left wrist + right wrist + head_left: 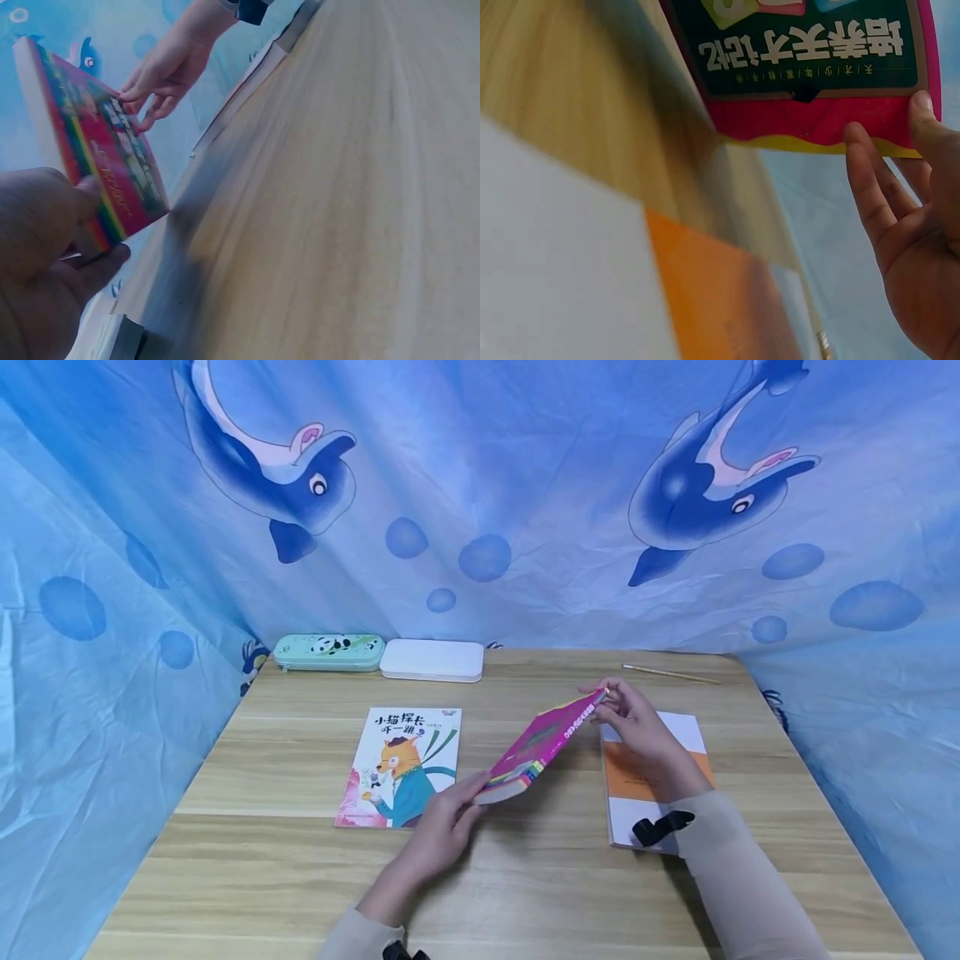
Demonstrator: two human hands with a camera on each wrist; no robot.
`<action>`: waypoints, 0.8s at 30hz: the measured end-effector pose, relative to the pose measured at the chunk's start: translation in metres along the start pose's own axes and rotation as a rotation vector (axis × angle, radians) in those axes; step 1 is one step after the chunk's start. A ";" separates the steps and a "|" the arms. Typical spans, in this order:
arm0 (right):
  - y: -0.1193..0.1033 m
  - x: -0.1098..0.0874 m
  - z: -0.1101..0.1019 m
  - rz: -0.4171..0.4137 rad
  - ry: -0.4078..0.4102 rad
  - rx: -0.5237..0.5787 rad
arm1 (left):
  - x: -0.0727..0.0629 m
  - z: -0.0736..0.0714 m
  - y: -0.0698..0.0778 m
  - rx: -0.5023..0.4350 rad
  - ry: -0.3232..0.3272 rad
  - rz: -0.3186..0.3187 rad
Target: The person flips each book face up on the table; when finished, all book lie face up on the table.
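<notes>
A magenta book [542, 745] is held tilted above the middle of the table, between both hands. My left hand [441, 828] pinches its near left corner; in the left wrist view the thumb lies over the rainbow-striped edge of the book [101, 150]. At the far right corner, my right hand [636, 727] grips the book with thumb and fingers. Dark green cover art and white lettering show upside down on the book [810, 52] in the right wrist view. Beneath the right forearm lies a white book with an orange band [622, 768], partly hidden.
A picture book with a cartoon cat [401, 777] lies flat left of centre. Along the back edge sit a green panda pencil case [330, 653] and a white case [432, 660]. A thin pencil [671, 674] lies back right. A blue dolphin curtain [555, 527] hangs behind.
</notes>
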State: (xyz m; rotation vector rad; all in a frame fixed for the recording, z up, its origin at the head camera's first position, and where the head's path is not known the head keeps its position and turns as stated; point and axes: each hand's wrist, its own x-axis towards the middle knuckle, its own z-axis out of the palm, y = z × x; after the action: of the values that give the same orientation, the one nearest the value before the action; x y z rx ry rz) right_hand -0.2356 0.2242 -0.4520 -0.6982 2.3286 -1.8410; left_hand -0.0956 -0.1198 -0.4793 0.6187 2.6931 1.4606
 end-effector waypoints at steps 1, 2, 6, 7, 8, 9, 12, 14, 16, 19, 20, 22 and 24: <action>-0.002 0.002 0.000 -0.023 0.001 0.007 | 0.000 0.000 0.000 0.000 0.024 0.008; -0.003 0.004 -0.001 -0.046 0.003 0.005 | 0.001 -0.001 0.001 -0.005 0.044 0.011; -0.013 0.012 -0.001 -0.065 0.034 0.001 | 0.000 -0.002 0.002 -0.038 0.084 0.020; -0.017 0.013 -0.001 -0.054 0.046 -0.005 | 0.000 -0.003 0.003 -0.053 0.083 0.016; -0.020 0.014 0.000 -0.041 0.062 -0.030 | 0.000 -0.003 0.004 -0.070 0.079 0.006; -0.023 0.015 0.000 -0.023 0.080 -0.067 | -0.001 -0.004 0.004 -0.085 0.075 -0.002; -0.030 0.017 0.000 0.028 0.138 -0.205 | -0.002 -0.005 0.006 -0.130 0.065 -0.037; -0.033 0.018 0.000 0.054 0.161 -0.264 | -0.003 -0.006 0.007 -0.160 0.055 -0.063; -0.034 0.020 0.001 0.062 0.173 -0.257 | -0.004 -0.007 0.008 -0.188 0.045 -0.077; -0.035 0.023 0.004 0.062 0.185 -0.179 | -0.004 -0.008 0.008 -0.246 0.019 -0.089; -0.035 0.025 0.006 0.064 0.190 -0.163 | -0.005 -0.008 0.008 -0.272 0.010 -0.083; -0.034 0.029 0.010 0.080 0.203 -0.129 | -0.004 -0.007 0.008 -0.340 -0.004 -0.094; -0.031 0.034 0.016 0.120 0.207 -0.097 | -0.004 -0.006 0.008 -0.419 -0.002 -0.111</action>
State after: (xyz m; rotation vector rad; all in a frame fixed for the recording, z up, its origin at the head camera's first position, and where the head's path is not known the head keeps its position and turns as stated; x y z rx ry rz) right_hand -0.2511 0.1911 -0.4205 -0.3832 2.5396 -1.8376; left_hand -0.0908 -0.1218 -0.4707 0.4339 2.2646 1.9032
